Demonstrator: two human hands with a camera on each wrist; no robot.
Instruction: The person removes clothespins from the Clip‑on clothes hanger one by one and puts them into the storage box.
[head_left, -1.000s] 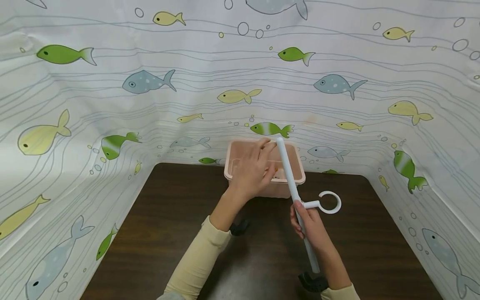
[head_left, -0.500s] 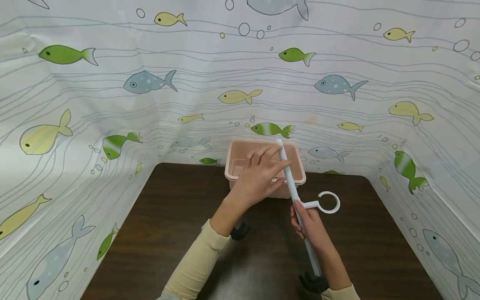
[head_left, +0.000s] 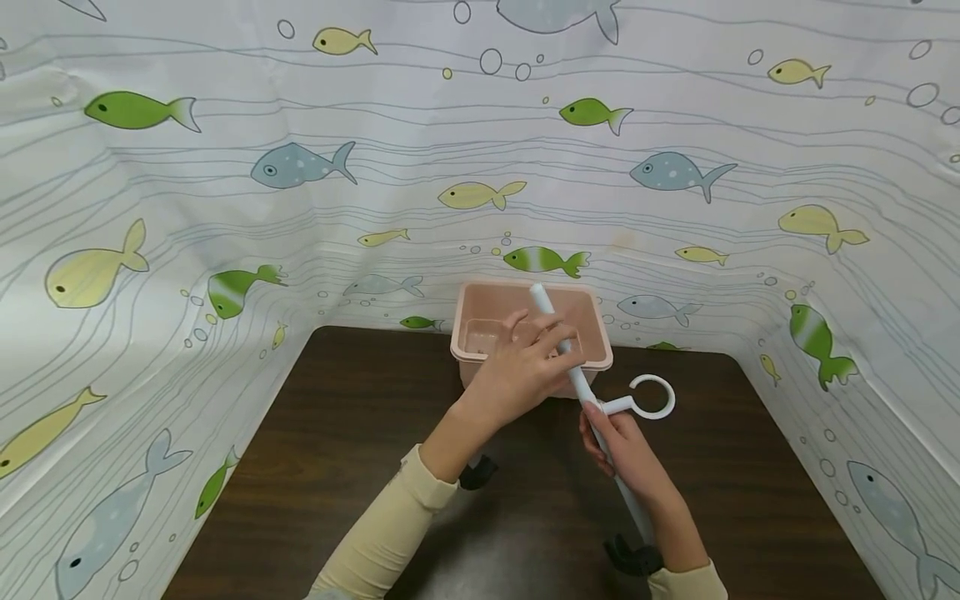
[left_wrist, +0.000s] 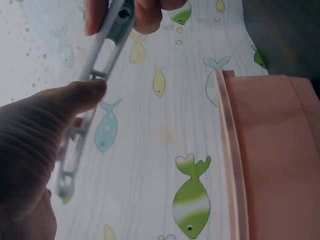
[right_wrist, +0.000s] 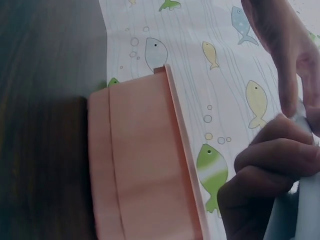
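Observation:
A white plastic hanger (head_left: 581, 385) with a straight bar and a round open hook slants between both hands in the head view. My right hand (head_left: 626, 454) grips the bar just below the hook's stem. My left hand (head_left: 517, 367) holds the bar's upper part, its fingers bent over it. In the left wrist view, my left thumb (left_wrist: 90, 95) presses on the hanger's hollow, ribbed side (left_wrist: 102, 60). The curled fingers of my right hand (right_wrist: 275, 160) wrap the bar in the right wrist view. The hanger's lower end is partly hidden by the right forearm.
Behind the hands, a pink plastic bin (head_left: 467, 346) stands on the dark wooden table (head_left: 360, 417) against the back wall. My left hand hides part of its inside. White fish-print sheeting (head_left: 420, 108) encloses the table at the back and both sides.
My left hand has come right and down from beside the hanger's top onto its bar. The top end has tilted left, and the hook has shifted slightly up and left.

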